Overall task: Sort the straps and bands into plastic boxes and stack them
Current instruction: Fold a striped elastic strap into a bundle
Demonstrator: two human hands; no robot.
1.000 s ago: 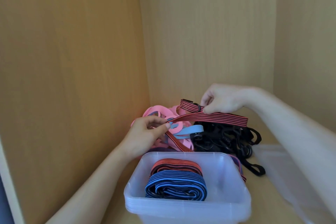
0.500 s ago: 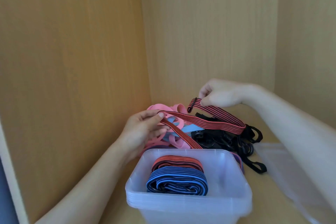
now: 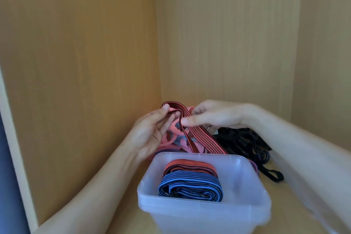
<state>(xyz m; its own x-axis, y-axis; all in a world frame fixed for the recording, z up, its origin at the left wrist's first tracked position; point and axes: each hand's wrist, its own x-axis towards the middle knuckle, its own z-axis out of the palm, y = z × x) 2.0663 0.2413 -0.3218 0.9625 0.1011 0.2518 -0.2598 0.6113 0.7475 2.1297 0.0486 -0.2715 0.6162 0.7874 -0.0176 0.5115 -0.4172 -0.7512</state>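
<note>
The red strap (image 3: 205,138) is soft, light and floppy. It hangs just behind the box (image 3: 247,205). The left hand (image 3: 152,131) pinches its fold. The right hand (image 3: 216,116) lays a straight finger on it, but I cannot tell if it grips. The fold looks best to hold.

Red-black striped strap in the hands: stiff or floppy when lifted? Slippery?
Likely floppy: the red striped strap folds sharply at the left hand and hangs limp toward the plastic box. Probably light: a loose pinch holds it up. Ribbed weave looks grippy, not slick.
</note>
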